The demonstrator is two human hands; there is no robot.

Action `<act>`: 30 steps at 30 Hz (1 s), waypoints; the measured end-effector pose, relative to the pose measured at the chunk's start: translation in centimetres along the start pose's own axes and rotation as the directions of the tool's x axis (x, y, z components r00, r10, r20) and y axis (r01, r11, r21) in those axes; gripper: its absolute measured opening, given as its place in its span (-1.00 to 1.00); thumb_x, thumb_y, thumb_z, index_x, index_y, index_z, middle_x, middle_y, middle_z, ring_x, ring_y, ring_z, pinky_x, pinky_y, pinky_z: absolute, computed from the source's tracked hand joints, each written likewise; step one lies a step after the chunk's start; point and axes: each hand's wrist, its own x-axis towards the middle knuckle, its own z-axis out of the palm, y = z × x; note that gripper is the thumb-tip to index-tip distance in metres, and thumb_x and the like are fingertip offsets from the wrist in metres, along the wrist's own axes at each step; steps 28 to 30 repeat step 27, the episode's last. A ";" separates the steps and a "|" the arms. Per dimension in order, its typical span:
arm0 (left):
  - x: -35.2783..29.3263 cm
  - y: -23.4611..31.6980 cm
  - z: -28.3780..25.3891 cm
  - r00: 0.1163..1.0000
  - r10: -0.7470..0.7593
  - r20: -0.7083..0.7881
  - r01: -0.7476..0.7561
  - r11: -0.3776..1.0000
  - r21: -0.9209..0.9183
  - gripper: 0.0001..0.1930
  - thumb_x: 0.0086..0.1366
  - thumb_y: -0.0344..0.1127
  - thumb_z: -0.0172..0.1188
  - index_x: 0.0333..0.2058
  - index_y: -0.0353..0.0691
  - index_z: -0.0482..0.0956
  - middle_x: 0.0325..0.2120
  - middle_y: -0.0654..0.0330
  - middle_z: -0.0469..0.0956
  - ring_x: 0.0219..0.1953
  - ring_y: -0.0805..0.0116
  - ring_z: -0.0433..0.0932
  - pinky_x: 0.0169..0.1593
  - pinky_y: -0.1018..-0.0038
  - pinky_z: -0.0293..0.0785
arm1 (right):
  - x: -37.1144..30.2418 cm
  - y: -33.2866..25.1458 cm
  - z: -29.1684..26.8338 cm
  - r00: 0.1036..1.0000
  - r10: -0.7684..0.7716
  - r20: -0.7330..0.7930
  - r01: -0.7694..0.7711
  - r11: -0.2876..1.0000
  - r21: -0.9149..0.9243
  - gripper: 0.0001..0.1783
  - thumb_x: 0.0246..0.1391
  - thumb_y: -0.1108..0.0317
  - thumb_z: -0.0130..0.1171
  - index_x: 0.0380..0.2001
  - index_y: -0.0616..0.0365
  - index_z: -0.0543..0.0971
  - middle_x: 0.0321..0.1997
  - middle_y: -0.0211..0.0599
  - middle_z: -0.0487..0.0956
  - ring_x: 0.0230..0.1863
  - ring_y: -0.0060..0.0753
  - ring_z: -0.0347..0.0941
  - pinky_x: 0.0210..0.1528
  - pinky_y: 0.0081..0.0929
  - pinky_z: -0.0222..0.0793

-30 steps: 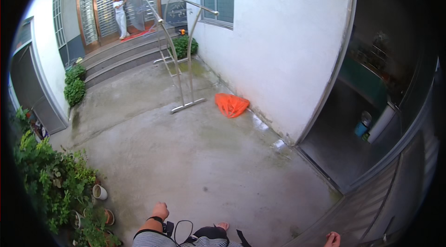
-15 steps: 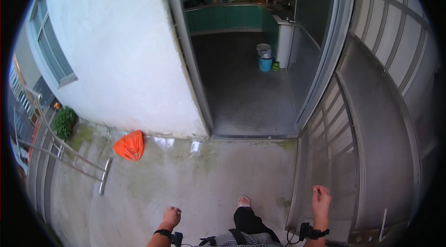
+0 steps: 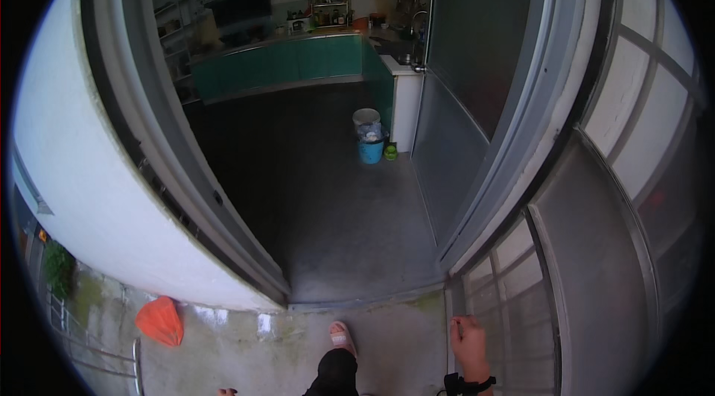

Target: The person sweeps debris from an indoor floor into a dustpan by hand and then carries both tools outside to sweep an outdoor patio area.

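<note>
My right hand (image 3: pixel 468 342) is raised at the lower right, its fingers curled in toward the thumb, with nothing showing in them. A black band circles that wrist. It is nearest to the metal-framed door panel (image 3: pixel 596 247) on the right, and I cannot tell that it touches it. Of my left hand (image 3: pixel 226 392) only the fingertips show at the lower edge; the rest is out of view. Ahead is an open doorway with a grey floor (image 3: pixel 350 217) beyond its low sill (image 3: pixel 365 299). One foot in a pink slipper (image 3: pixel 341 336) is on the concrete just before the sill.
An orange plastic bag (image 3: pixel 160 320) lies by the white wall (image 3: pixel 134 210) at left, near a metal rail (image 3: pixel 137 366) and a green plant (image 3: pixel 58 269). Inside stand a blue bucket (image 3: pixel 370 151), a small green container (image 3: pixel 391 151) and green kitchen cabinets (image 3: pixel 298 61).
I have come closer to the doorway, which now fills more of the view. My left hand has dropped almost out of the picture. The right hand stays raised and curled.
</note>
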 end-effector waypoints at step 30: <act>64.9 35.0 2.3 0.876 0.223 0.427 -0.278 0.958 0.069 -0.62 0.10 -0.10 -0.06 -0.21 -0.20 0.52 -0.15 -0.13 0.46 -0.06 -0.07 0.43 0.04 0.14 0.33 | 66.1 -10.1 24.8 0.978 0.035 -0.203 -0.076 0.977 -0.197 -0.96 -0.10 0.47 0.12 -0.50 0.18 0.49 -0.53 -0.22 0.51 -0.45 -0.14 0.43 -0.31 -0.27 0.31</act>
